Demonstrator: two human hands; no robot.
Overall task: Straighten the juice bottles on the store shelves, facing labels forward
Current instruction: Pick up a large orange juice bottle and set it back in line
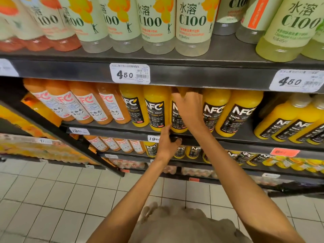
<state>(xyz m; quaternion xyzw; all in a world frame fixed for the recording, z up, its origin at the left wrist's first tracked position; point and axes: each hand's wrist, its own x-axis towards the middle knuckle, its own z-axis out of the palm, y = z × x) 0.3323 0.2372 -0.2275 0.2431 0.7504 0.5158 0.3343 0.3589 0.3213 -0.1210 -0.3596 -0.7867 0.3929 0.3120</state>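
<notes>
Juice bottles (pixel 154 111) with black NFC labels stand in a row on the middle shelf (pixel 242 135), yellow juice inside, labels mostly facing out. One bottle (pixel 177 118) in the middle of that row is partly hidden by the right hand (pixel 189 107), which lies over its upper front with fingers curled round its shoulder; only the left part of its label shows. The left hand (pixel 168 142) sits lower, at the shelf's front edge just below this bottle's base, fingers bent; whether it grips the base or only touches it cannot be told. To the left on the same shelf stand orange bottles (pixel 84 106) with white labels. Above, on the top shelf (pixel 210 76), pale C100 bottles (pixel 192 23) stand over two price tags (pixel 129 73) reading 4.50. More NFC bottles line the lower shelf (pixel 219 165).
</notes>
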